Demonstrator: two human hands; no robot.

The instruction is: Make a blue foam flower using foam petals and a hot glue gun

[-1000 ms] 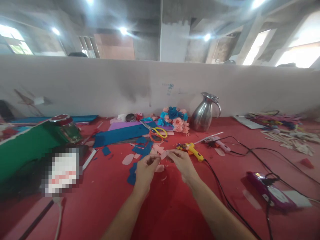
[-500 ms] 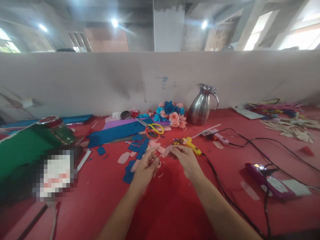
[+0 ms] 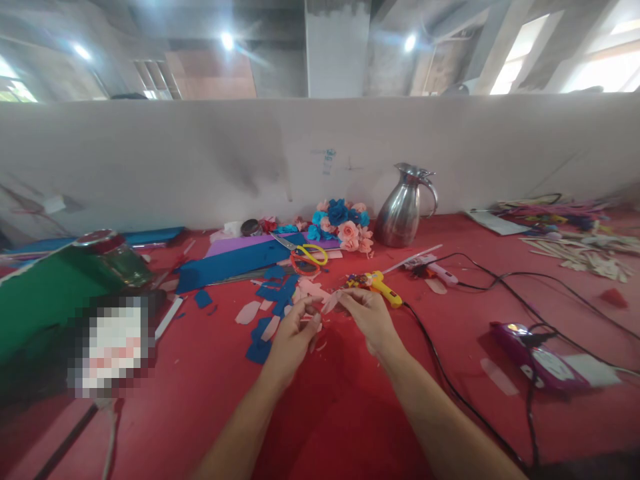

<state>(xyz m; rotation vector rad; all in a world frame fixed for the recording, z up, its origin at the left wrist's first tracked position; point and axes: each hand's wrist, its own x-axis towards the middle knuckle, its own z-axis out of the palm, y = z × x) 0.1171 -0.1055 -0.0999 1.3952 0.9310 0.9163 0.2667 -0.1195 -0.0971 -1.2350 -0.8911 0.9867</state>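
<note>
In the head view my right hand [image 3: 369, 319] pinches a thin pale pink paper petal [image 3: 331, 304] between thumb and fingertips. Just left of it is my left hand [image 3: 296, 337], with its thumb pressed toward curled fingers. Whatever lies between those fingers is too small to make out. Around and behind the hands are cut pink paper pieces [image 3: 247, 313] and blue paper pieces [image 3: 259, 341]. Beside my right hand rests a yellow glue gun [image 3: 386, 291]. Farther back, scissors [image 3: 306, 256] with yellow and orange handles lie on blue paper sheets [image 3: 235, 264].
A bunch of pink and blue paper flowers [image 3: 345, 225] sits near the wall, left of a steel jug [image 3: 401, 210]. Black cords run from a purple power strip [image 3: 537, 363] at right. A glass jar [image 3: 120, 259] and a green sheet [image 3: 45, 300] stand at left.
The pink petal and both hands have shifted very slightly, and the petal now shows at a different angle. Nothing has been let go; the things on the table stay in place.
</note>
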